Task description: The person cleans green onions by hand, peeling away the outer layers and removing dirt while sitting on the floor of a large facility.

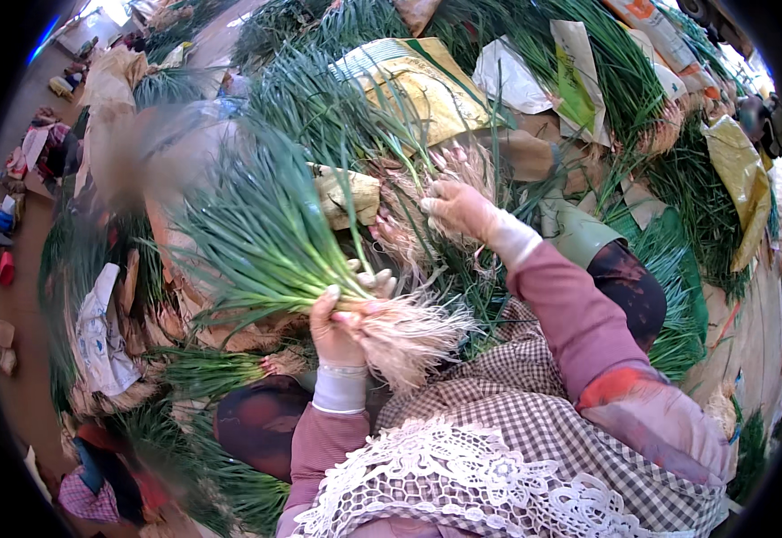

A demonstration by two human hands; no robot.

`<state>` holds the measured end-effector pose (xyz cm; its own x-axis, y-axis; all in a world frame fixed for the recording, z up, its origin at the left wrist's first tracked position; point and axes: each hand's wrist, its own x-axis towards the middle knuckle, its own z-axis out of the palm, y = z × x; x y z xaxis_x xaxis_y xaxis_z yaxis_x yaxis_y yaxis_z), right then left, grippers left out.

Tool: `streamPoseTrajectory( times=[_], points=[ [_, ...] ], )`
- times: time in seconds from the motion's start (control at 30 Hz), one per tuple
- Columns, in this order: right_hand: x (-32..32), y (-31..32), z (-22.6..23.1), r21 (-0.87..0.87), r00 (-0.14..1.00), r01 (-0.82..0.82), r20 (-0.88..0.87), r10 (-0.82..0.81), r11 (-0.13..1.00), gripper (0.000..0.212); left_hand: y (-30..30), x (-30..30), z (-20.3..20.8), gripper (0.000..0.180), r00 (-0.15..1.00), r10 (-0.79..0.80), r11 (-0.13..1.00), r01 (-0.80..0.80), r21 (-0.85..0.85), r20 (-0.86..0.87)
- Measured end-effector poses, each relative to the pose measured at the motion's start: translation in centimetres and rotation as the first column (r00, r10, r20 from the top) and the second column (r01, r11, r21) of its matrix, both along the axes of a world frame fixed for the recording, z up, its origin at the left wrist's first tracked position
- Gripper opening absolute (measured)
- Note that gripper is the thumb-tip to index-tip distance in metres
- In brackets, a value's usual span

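Note:
My left hand [337, 336] is closed around a thick bunch of spring onions [297, 269]. Their long green leaves fan out to the upper left, and the pale, tangled roots [413, 336] hang out on the right side of my grip. Farther off, the fingers of my right hand [462, 211] are pinched together at the edge of a loose pile of spring onions [404, 202], with pinkish bulbs and whitish roots. A thin stalk seems to lie at the fingertips, partly hidden by them. White cuffs cover both my wrists.
A yellow woven sack [427, 90] lies across the heap beyond my hands. Nearby are a yellow wrapped block [346, 195], a white sheet [512, 76] and another yellow sack [738, 179]. More spring onions [669, 296] surround my knees. Another person [95, 484] sits at the lower left.

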<state>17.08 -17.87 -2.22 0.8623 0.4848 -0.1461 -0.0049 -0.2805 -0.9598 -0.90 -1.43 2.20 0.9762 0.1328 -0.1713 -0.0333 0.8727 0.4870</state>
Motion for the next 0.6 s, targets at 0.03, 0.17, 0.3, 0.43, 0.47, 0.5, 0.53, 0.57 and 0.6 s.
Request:
streamPoseTrajectory(
  times=[0.03,0.17,0.3,0.43,0.47,0.5,0.53,0.57,0.6],
  points=[
    [-1.1,0.2,0.7,-0.033,0.995,-0.076,0.070,0.078,0.997,0.022,-0.6,-0.1,0.3,0.044,0.997,0.020,0.999,-0.017,0.029,-0.076],
    [-8.5,0.6,1.4,-0.293,0.857,-0.298,0.338,0.390,0.909,0.022,0.2,0.1,-2.5,0.040,0.996,-0.075,0.997,0.075,-0.003,-0.041],
    [-8.1,1.1,-4.1,0.352,0.770,-0.372,-0.400,0.497,0.859,0.039,-0.7,-0.3,-2.1,0.034,0.977,0.057,0.998,-0.050,0.039,-0.207],
    [-7.3,3.4,-0.3,0.529,0.740,0.021,-0.579,0.343,0.848,0.037,-0.3,-1.0,-2.6,0.036,0.989,-0.088,0.993,0.096,0.062,-0.122],
    [-7.9,4.5,1.1,0.550,0.793,0.142,-0.560,0.238,0.823,0.033,0.5,-1.2,-3.8,0.037,0.991,-0.131,0.991,0.131,-0.024,-0.012],
    [-7.7,5.5,-0.9,0.513,0.839,0.221,-0.533,0.106,0.830,0.027,1.0,-1.2,-4.8,0.037,0.977,-0.186,0.975,0.196,-0.106,0.103],
    [-7.5,6.1,-2.8,0.223,0.978,0.069,-0.207,-0.022,0.972,0.029,0.0,-1.0,-3.9,0.036,0.998,-0.059,0.997,0.059,-0.047,-0.003],
    [-7.4,6.5,-3.8,-0.131,0.985,0.036,0.170,-0.014,0.991,0.033,-0.9,-0.8,-1.9,0.038,1.000,-0.022,0.998,0.023,-0.054,0.008],
    [-7.4,6.2,-1.5,-0.468,0.955,0.053,0.282,0.092,0.882,0.029,-1.8,-0.5,0.0,0.040,1.000,0.013,0.998,-0.012,-0.064,0.020]
  ],
)
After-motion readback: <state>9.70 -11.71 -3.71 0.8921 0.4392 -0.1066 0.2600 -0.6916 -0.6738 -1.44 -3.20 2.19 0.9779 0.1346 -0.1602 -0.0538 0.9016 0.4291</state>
